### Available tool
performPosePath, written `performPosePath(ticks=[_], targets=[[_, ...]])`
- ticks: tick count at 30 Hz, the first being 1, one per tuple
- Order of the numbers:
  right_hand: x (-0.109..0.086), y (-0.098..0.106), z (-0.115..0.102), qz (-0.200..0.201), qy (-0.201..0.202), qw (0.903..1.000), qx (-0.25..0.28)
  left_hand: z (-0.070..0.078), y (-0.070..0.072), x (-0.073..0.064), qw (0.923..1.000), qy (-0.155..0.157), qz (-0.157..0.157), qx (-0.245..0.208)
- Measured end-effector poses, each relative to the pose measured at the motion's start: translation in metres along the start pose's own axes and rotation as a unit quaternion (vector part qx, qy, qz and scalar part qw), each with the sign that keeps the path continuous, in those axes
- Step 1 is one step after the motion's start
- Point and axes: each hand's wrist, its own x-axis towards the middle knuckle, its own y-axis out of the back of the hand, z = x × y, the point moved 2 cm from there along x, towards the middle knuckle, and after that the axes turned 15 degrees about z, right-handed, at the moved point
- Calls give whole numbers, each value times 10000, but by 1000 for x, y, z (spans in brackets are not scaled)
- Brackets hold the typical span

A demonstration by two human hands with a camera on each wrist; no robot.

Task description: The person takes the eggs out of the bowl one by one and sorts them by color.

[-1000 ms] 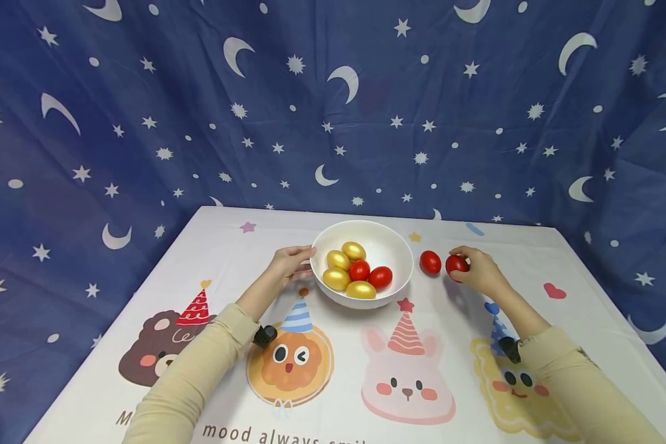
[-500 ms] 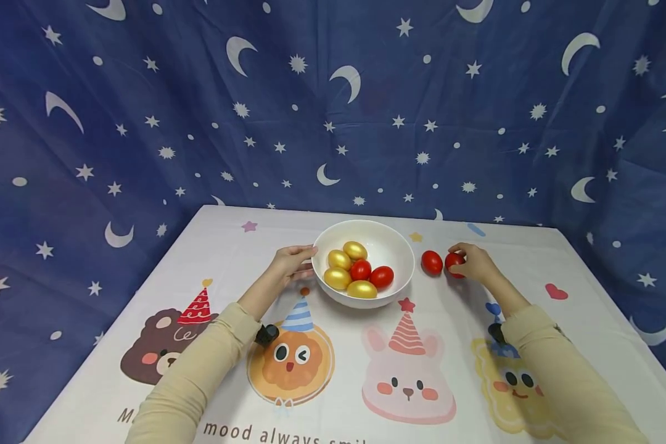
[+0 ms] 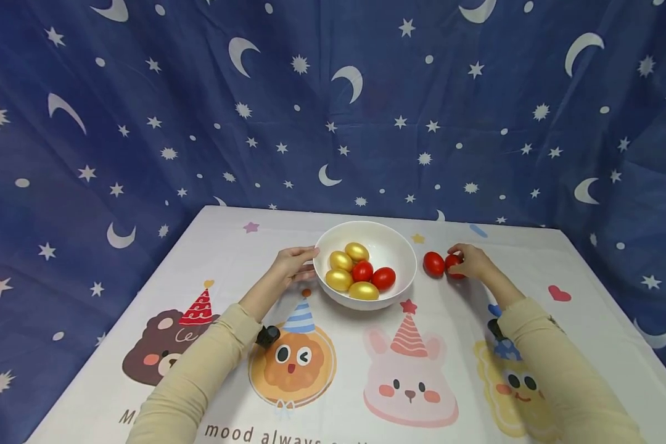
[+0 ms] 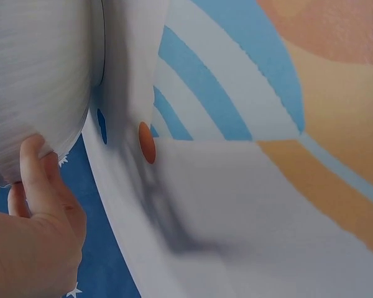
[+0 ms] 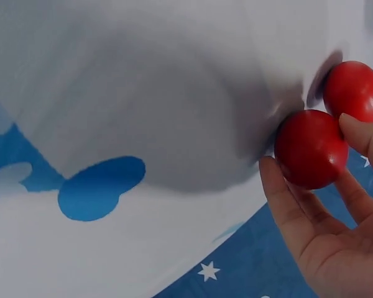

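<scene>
A white bowl (image 3: 395,248) stands on the table, holding several golden eggs (image 3: 339,280) and two red eggs (image 3: 383,279). My left hand (image 3: 292,266) grips its left side, thumb at the rim and fingers against the outer wall; the left wrist view shows those fingers (image 4: 34,174) on the bowl's wall (image 4: 37,74). To the right of the bowl, my right hand (image 3: 474,264) holds a red egg (image 5: 311,149) between thumb and fingers, low over the cloth. Close beside it lies another red egg (image 3: 434,264); in the right wrist view the two look nearly touching.
A white tablecloth (image 3: 322,425) with printed cartoon figures covers the table. Behind its far edge hangs a dark blue curtain (image 3: 288,166) with moons and stars. Each wrist carries a small black device (image 3: 268,336).
My right hand has shifted slightly left with its red egg, narrowing the gap to the other red egg. The left hand stays on the bowl.
</scene>
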Motion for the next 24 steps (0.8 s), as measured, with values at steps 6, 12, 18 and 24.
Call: performPosePath(ticks=[6, 12, 18, 24], targets=[[1, 3, -2, -120, 30, 9998, -178, 0, 0, 1, 10000, -4, 11, 45], [2, 7, -7, -240, 53, 9992, -312, 2, 2, 0, 10000, -3, 45, 50], [3, 11, -11, -367, -73, 9984, -431, 2, 2, 0, 10000, 42, 22, 33], [12, 9, 0, -319, -87, 9988, -373, 2, 0, 1, 10000, 60, 27, 48]])
